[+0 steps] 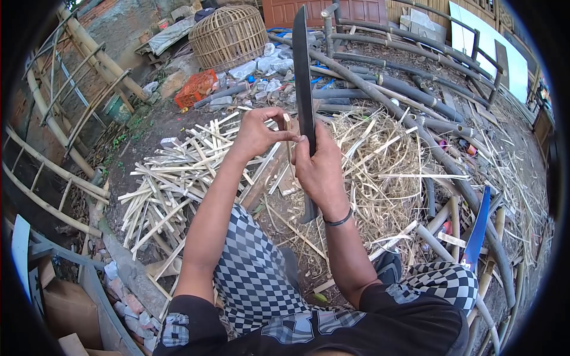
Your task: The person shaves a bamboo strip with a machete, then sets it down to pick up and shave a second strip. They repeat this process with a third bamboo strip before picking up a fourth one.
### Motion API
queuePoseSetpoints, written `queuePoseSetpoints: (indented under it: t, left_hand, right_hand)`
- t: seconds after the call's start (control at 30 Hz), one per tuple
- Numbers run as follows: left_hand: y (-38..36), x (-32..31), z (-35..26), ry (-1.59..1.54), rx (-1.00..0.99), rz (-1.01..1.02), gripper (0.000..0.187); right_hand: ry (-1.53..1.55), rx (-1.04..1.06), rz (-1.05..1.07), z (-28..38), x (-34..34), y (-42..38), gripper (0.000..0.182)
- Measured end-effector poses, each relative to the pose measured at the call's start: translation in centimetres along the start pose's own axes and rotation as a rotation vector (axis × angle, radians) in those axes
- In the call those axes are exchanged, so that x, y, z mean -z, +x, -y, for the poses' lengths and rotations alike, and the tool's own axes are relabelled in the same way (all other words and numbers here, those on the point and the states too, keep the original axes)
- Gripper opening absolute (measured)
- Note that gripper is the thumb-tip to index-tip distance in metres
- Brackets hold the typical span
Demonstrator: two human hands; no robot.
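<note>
My right hand [320, 172] is wrapped round a machete [303, 71], whose long dark blade points up and away from me; the end of its handle shows below the wrist. Close beside the blade, my left hand [259, 135] pinches a short light piece of split bamboo [290, 126] between thumb and fingers. The right thumb tip meets the left fingertips at this piece. Beneath the hands, a wooden block [264, 172] lies on the ground between a heap of cut bamboo strips [172, 178] and a pile of thin shavings [383, 169].
A blue-bladed saw [477, 228] leans at the right by my knee. Bamboo poles [409, 98] lie across the right side. Farther off are a woven bamboo cage [230, 38], an orange crate [196, 88] and scattered plastic litter. A bamboo ladder-like frame [53, 172] stands left.
</note>
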State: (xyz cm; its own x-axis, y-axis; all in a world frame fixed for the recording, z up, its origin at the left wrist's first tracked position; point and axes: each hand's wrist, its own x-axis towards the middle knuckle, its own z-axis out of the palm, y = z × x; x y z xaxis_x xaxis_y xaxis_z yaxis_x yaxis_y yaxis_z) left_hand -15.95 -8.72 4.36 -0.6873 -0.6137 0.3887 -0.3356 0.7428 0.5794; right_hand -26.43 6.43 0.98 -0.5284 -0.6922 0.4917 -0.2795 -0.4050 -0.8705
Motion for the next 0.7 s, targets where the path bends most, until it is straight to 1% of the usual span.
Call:
queuePoseSetpoints:
  t: [0.03, 0.1, 0.23, 0.3, 0.5, 0.63, 0.67, 0.7]
  left_hand:
    - [0.0, 0.0, -0.1, -0.001, -0.002, 0.006, 0.028]
    - [0.0, 0.1, -0.1, 0.051, -0.088, 0.044, 0.027]
    - [-0.1, -0.4, -0.2, 0.041, -0.04, 0.02, 0.025]
    - [-0.2, -0.5, -0.4, 0.044, -0.05, 0.019, 0.025]
    - [-0.2, -1.0, 0.4, 0.002, -0.093, -0.014, 0.025]
    - [-0.1, -0.9, 0.6, 0.03, -0.116, 0.014, 0.024]
    - [-0.1, -0.9, 0.6, 0.017, -0.095, 0.006, 0.024]
    - [-0.1, -0.9, 0.5, 0.004, -0.074, -0.002, 0.03]
  right_hand:
    - [-0.001, -0.003, -0.005, 0.0, 0.0, 0.0, 0.031]
    - [-0.028, -0.02, 0.011, -0.2, -0.1, 0.1, 0.032]
    - [-0.053, -0.014, 0.024, -0.1, -0.2, 0.2, 0.031]
    - [-0.038, 0.053, 0.007, -0.4, -0.4, 0.1, 0.031]
    - [-0.053, 0.061, 0.004, -0.9, -0.5, 0.2, 0.031]
    - [-0.065, 0.075, 0.005, -0.9, -0.5, 0.3, 0.029]
    - [-0.063, 0.073, 0.005, -1.0, -0.5, 0.3, 0.028]
    - [-0.061, 0.071, 0.004, -1.1, -0.6, 0.3, 0.027]
